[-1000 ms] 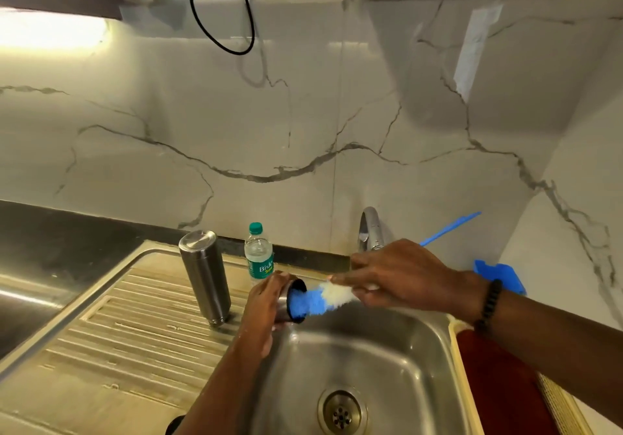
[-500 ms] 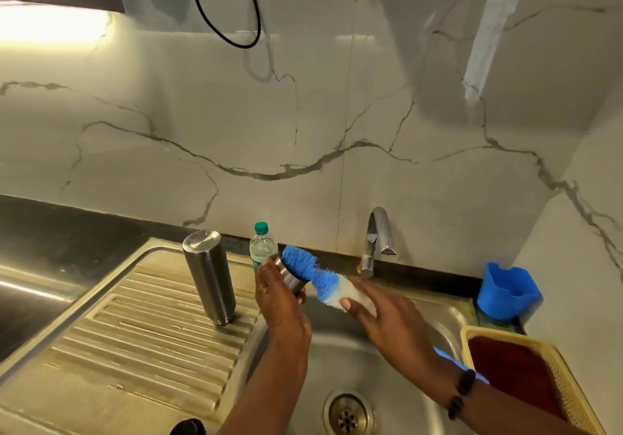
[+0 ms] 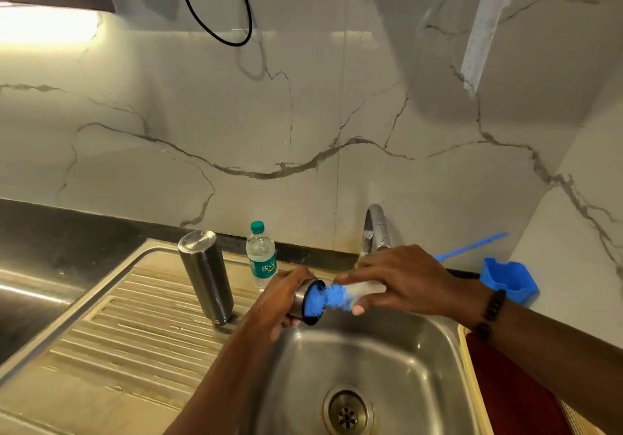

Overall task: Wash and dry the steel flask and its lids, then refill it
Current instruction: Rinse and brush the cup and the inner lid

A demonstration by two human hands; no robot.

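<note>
The steel flask stands upside down on the ribbed drainboard, left of the sink. Over the basin's left edge my left hand grips a steel lid, its black-rimmed mouth turned to the right. A blue and white bottle brush has its blue bristles pushed into that lid. My right hand grips the brush just behind the bristles, and its thin blue handle sticks out toward the back right.
A small water bottle with a green cap stands behind the flask. The tap rises behind my hands, above the steel sink with its drain. A blue holder and a yellow basket sit at the right.
Half a second ago the brush rubbed the lid's outer side, higher up. Now the lid's mouth faces right and the bristles are inside it, as one second ago.
</note>
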